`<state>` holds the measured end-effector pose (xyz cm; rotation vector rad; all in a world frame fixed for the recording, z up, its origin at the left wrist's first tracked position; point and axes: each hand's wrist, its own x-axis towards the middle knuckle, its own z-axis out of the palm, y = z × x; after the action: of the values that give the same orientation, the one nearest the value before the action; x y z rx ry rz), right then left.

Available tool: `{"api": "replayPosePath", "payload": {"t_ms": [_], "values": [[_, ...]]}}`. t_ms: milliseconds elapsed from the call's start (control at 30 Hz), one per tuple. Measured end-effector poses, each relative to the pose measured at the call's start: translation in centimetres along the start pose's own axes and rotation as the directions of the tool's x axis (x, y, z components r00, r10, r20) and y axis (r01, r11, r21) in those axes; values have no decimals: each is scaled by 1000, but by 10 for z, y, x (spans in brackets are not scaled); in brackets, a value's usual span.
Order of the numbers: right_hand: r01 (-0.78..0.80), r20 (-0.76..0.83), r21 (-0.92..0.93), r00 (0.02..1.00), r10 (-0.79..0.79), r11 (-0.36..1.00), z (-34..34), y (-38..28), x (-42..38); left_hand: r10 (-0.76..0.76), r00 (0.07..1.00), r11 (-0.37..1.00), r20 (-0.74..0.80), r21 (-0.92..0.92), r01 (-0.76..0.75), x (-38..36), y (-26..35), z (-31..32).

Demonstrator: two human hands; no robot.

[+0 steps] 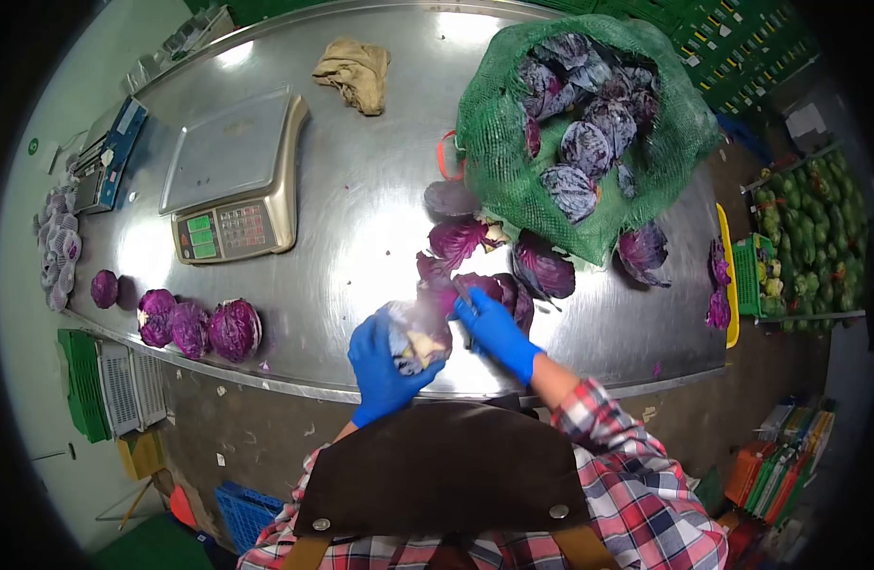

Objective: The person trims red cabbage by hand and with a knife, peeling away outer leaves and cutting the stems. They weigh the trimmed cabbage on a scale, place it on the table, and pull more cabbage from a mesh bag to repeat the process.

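My left hand (385, 366), in a blue glove, is wrapped round a red cabbage (425, 340) close over the table's front edge. The cabbage's pale cut stem end faces right, toward my other hand. Also gloved in blue, my right hand (494, 328) is closed just right of the cabbage. A slim dark thing shows at its fingers, blurred, and I cannot tell what it is. Loose purple outer leaves (544, 266) lie just beyond both hands. Behind them a green mesh bag (494, 180) stands open with several untrimmed red cabbages (587, 147) in it.
On the steel table (361, 199) stand a digital scale (233, 180) and a crumpled tan cloth (354, 74). Trimmed cabbages (234, 330) line the front left edge, with net-wrapped ones (59, 242) at the far left. A yellow bin (733, 275) sits off the right edge.
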<state>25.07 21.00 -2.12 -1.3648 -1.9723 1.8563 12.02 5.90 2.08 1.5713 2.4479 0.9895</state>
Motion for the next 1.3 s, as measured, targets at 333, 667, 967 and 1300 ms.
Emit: {"api": "replayPosePath", "payload": {"t_ms": [333,667,967,1300], "values": [[211,-162,-404,941,-297,890,-30,-44,-6,-124,927,748,355,-580,323,-34,-54,-33],[53,178,119,981,-74,991,-6,-27,-41,-408,868,548,282,-685,480,0,-29,23],[475,-90,-240,858,-506,847,8,-5,-16,-138,970,902,199,-379,206,3,-10,8],[746,-64,-238,627,-776,622,-18,-31,2,174,875,867,452,-492,82,32,-41,-22]]}}
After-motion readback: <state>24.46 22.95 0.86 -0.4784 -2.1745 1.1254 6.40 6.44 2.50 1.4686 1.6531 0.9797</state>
